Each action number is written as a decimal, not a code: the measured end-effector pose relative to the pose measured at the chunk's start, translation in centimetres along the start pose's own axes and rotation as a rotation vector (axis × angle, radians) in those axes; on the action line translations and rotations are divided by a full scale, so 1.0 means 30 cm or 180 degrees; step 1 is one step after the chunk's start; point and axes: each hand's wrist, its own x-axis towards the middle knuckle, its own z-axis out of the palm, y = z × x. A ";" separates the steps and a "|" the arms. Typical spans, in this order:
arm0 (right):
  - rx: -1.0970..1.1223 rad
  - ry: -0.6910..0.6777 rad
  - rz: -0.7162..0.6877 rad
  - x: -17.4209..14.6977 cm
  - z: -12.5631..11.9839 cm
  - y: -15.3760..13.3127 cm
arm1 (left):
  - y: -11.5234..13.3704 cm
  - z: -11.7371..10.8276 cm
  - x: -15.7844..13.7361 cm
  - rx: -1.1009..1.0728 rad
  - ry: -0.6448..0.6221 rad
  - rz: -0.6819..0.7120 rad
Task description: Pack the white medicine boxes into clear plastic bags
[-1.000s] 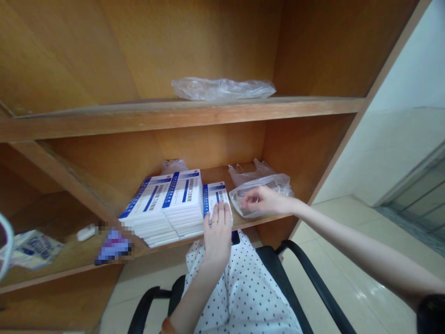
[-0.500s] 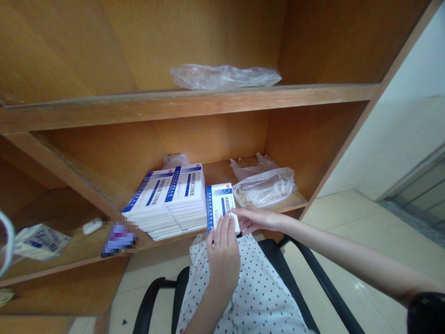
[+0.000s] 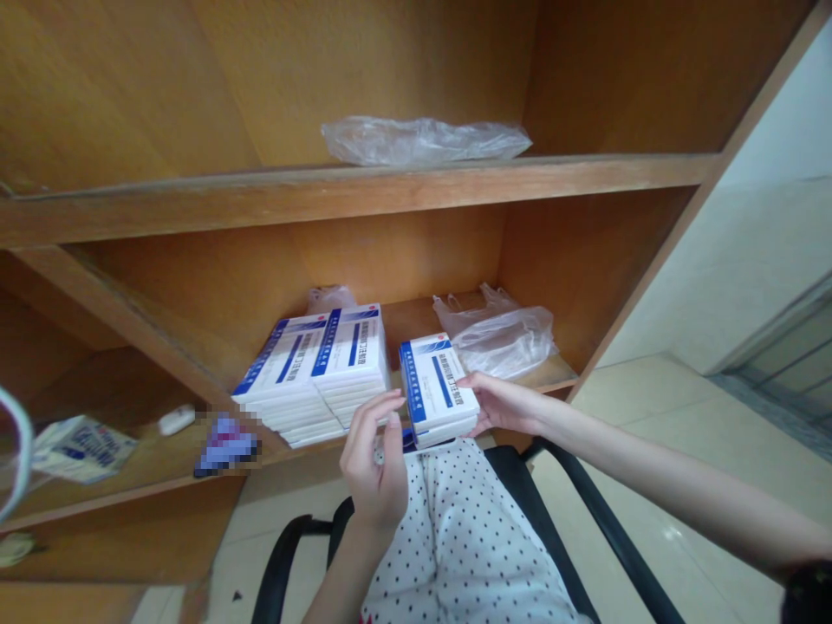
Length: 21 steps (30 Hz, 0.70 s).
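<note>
My right hand [image 3: 500, 400] grips the right side of a short stack of flat white-and-blue printed boxes [image 3: 434, 386], thumb on top and fingers partly hidden behind. The stack is tilted at the front edge of the shelf. Just left of it, my left hand [image 3: 377, 464] is open, thumb and fingers apart, with nothing in it. A blue-edged item [image 3: 408, 440] shows partly beneath the held stack; its kind is unclear. Taller piles of matching boxes [image 3: 325, 373] stand side by side on the shelf to the left.
Clear plastic bags [image 3: 507, 342] lie on the shelf to the right, and another plastic bag [image 3: 425, 141] rests on the shelf above. A printed carton [image 3: 84, 448] and a small white object [image 3: 177, 420] sit in the left compartment. Black chair armrests [image 3: 279, 546] flank my lap.
My left hand has come off the top of the boxes and moved down and left. The stack in my right hand has turned and shifted slightly right, showing its layered front side.
</note>
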 end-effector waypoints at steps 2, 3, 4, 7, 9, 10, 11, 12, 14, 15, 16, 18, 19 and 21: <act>-0.0193 0.0021 -0.0355 -0.054 -0.018 -0.023 | -0.012 0.006 -0.006 -0.0034 0.0154 -0.0160; -0.0363 0.0091 -0.0562 -0.084 -0.025 -0.037 | -0.018 0.014 -0.012 -0.0028 0.0159 -0.0242; -0.0541 0.0181 -0.0757 -0.115 -0.032 -0.054 | -0.023 0.025 -0.018 -0.0024 0.0101 -0.0321; -0.0949 0.0426 -0.1117 -0.198 -0.054 -0.114 | -0.025 0.077 -0.023 0.0027 -0.0441 -0.0517; -0.1181 0.0551 -0.1270 -0.235 -0.072 -0.160 | -0.015 0.127 -0.009 0.0167 -0.0848 -0.0534; -0.1324 0.0618 -0.1356 -0.247 -0.084 -0.183 | -0.010 0.155 0.003 0.0288 -0.0995 -0.0495; -0.1493 0.0712 -0.1449 -0.256 -0.098 -0.205 | -0.005 0.186 0.017 0.0436 -0.1091 -0.0434; -0.1685 0.0826 -0.1529 -0.260 -0.113 -0.226 | -0.002 0.218 0.032 0.0596 -0.1178 -0.0375; -0.2046 0.1071 -0.1669 -0.257 -0.147 -0.263 | -0.003 0.282 0.062 0.0865 -0.1322 -0.0294; -0.2172 0.1168 -0.1738 -0.251 -0.166 -0.279 | -0.009 0.312 0.076 0.0985 -0.1382 -0.0298; -0.2252 0.1225 -0.1814 -0.242 -0.185 -0.291 | -0.019 0.340 0.088 0.1099 -0.1438 -0.0339; -0.2335 0.1234 -0.1991 -0.219 -0.222 -0.310 | -0.048 0.387 0.108 0.1290 -0.1547 -0.0500; -0.2384 0.1229 -0.2083 -0.206 -0.240 -0.315 | -0.068 0.404 0.117 0.1341 -0.1616 -0.0614; -0.2565 0.1203 -0.2193 -0.181 -0.270 -0.320 | -0.112 0.429 0.138 0.1271 -0.1768 -0.0835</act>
